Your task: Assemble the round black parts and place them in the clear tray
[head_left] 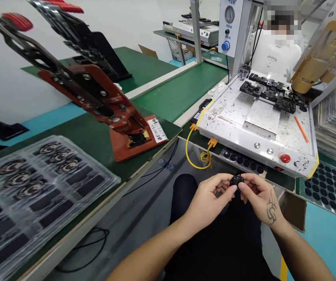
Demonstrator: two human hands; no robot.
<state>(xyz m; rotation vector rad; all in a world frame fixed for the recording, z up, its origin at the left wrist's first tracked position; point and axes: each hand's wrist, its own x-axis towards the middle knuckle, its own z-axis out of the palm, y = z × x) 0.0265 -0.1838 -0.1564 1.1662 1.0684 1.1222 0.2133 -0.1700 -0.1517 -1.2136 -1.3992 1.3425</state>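
Above my lap, a small round black part (pixel 237 180) is pinched between both hands. My left hand (pixel 210 199) grips its left side with thumb and fingers. On the other side, my right hand (pixel 260 195) has thumb and fingertips closed on the same part. Fingers cover its edges, so its exact kind is unclear. Just beyond the hands stands a white machine (pixel 238 128) with a red button (pixel 285 158) on its front. A sheet of black round stickers (pixel 242 160) lies below the machine's front edge.
At left, a red toggle press (pixel 97 97) stands on a green bench beside clear trays (pixel 68 183) of ring-shaped parts. A yellow cable (pixel 189 150) loops under the machine. More black discs (pixel 326 187) lie at right. A person in white (pixel 276 54) sits opposite.
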